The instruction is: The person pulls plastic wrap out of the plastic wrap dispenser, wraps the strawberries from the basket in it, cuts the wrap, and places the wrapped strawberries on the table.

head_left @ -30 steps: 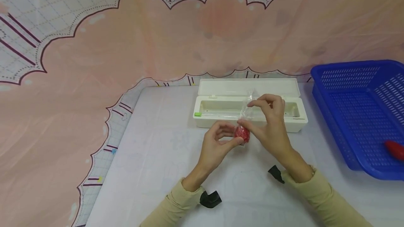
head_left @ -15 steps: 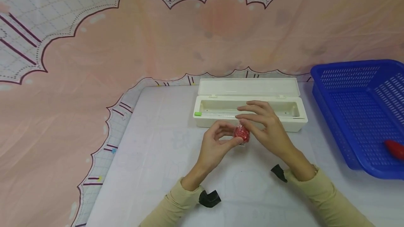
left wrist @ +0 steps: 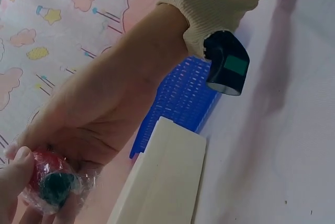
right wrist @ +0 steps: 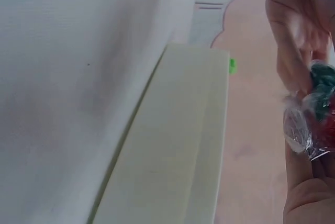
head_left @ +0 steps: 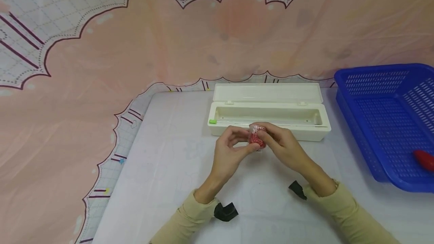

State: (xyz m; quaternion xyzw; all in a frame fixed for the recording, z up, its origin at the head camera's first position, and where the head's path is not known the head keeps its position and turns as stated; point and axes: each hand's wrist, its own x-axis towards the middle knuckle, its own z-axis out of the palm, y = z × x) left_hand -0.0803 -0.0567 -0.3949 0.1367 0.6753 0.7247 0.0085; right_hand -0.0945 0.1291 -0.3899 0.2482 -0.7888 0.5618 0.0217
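Note:
A small round red thing [head_left: 256, 139] with a dark green part [left wrist: 56, 187] is wrapped in clear cling film, which looks crumpled in both wrist views. My left hand [head_left: 228, 156] pinches it from the left between thumb and fingers. From the other side my right hand [head_left: 288, 147] grips it, thumb pressing its near face and fingers curled behind it. Just beyond my hands stands a long white cling film box [head_left: 268, 94] with its lid raised and a long open trough. A small green piece [head_left: 212, 121] sits at the box's left end.
To the right stands a blue plastic basket [head_left: 367, 138] with a red object [head_left: 424, 160] in it, partly cut off by the frame edge. A white cover [head_left: 162, 153] lies over the table, and a patterned pink cloth [head_left: 190, 40] hangs behind.
A loose tail of film standing above the red thing has been brought down against it. My right hand has lowered from above and closed its fingers around the thing; my left hand stays nearly still.

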